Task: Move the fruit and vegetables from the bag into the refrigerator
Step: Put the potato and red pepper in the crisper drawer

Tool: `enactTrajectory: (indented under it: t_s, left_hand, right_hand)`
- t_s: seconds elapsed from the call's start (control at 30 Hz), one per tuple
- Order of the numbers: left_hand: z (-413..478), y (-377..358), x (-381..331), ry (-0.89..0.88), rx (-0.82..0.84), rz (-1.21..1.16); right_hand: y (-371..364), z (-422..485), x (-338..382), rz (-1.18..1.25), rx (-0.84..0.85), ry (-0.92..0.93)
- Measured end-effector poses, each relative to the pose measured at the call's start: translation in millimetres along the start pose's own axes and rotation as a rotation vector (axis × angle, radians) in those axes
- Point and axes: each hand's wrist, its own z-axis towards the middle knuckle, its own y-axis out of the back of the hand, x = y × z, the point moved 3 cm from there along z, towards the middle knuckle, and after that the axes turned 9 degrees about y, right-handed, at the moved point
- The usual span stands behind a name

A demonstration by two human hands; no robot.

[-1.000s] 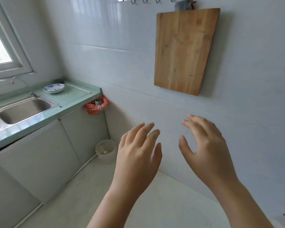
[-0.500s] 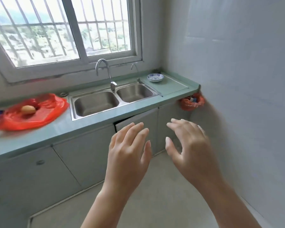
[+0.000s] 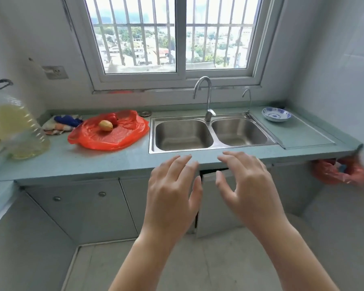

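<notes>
Kitchen corner, pale green worktop (image 3: 135,160) running under a barred window (image 3: 177,34). Going left to right.

Far left: large clear jug of yellowish liquid (image 3: 15,127) standing at the worktop's left end, blurred. Folded cloths (image 3: 61,123) lying just beside it, toward the wall.

Next: red plastic bag (image 3: 111,133) lying flattened and spread open on the worktop, its long axis running left to right, right edge reaching just beside the sink rim. Yellow-green fruit (image 3: 105,125) resting on the bag, its long axis lying roughly left to right, pointed end toward the left; hard to be sure. Red fruit (image 3: 113,119) sitting behind it, touching, partly hidden.

Centre: steel double sink (image 3: 208,133) with tall tap (image 3: 204,95) at the back. Blue-and-white bowl (image 3: 276,114) sitting on the drain board to the right.

Foreground: left hand (image 3: 172,198) hovering in front of the worktop edge, palm down, fingers (image 3: 183,164) spread and released, grasping nothing. Right hand (image 3: 248,190) hanging beside it, apart, fingers likewise loose and slightly curled, gripping nothing. Both are well apart from the bag.

Far right: second red bag (image 3: 336,171) hanging below the worktop corner, blurred.
</notes>
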Motion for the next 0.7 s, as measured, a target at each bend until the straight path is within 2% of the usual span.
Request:
enactTrajectory:
  t_s: [0.17, 0.43, 0.57, 0.7]
  left_hand:
    - [50, -16, 42, 0.122, -0.041, 0.124]
    - [73, -25, 129, 0.343, -0.068, 0.292]
    - [91, -28, 179, 0.385, -0.071, 0.322]
    - [116, -29, 238, 0.406, -0.071, 0.328]
  right_hand:
    - [-50, 69, -14, 0.122, 0.009, 0.116]
    - [-152, 131, 5, 0.278, 0.112, 0.284]
    - [-203, 162, 19, 0.33, 0.156, 0.3]
    - [-251, 198, 44, 0.321, 0.131, 0.33]
